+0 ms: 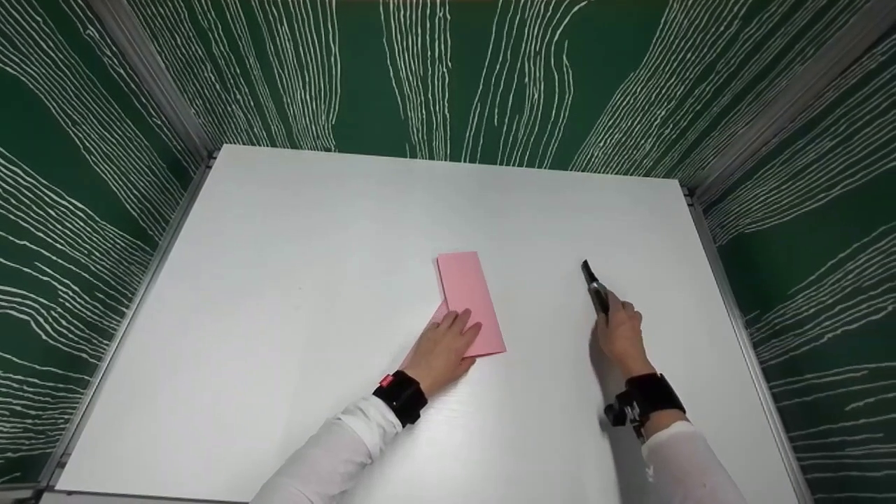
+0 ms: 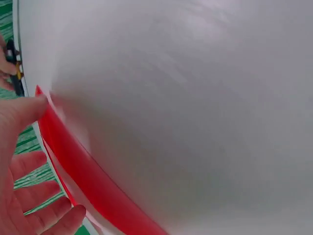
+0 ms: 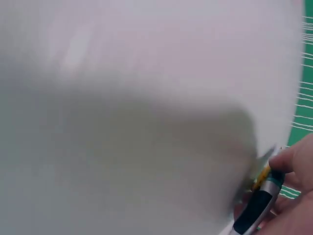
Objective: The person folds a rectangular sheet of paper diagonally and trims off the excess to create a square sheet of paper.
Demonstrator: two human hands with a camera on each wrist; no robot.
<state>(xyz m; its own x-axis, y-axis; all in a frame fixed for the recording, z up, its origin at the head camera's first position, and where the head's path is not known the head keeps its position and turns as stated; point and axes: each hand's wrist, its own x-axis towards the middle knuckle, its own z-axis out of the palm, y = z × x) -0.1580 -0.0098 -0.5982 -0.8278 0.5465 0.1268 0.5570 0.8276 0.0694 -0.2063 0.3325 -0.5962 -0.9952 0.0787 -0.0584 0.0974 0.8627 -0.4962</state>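
A folded piece of pink paper (image 1: 467,283) lies near the middle of the white table. My left hand (image 1: 441,350) rests on its lower part with the fingers spread and fairly straight. In the left wrist view, the thumb touches the near edge of the paper (image 2: 83,169), which looks red there, and a fold stands slightly raised. To the right, my right hand (image 1: 623,334) grips a utility knife (image 1: 596,290) with its dark tip pointing away from me. The right wrist view shows the knife's dark and silver body (image 3: 259,208) and a yellow part by the thumb.
The white tabletop (image 1: 315,245) spreads around both hands. Grey metal frame posts (image 1: 154,70) stand at the back corners. Green panels (image 1: 364,84) with white wavy lines rise behind the table and along both sides.
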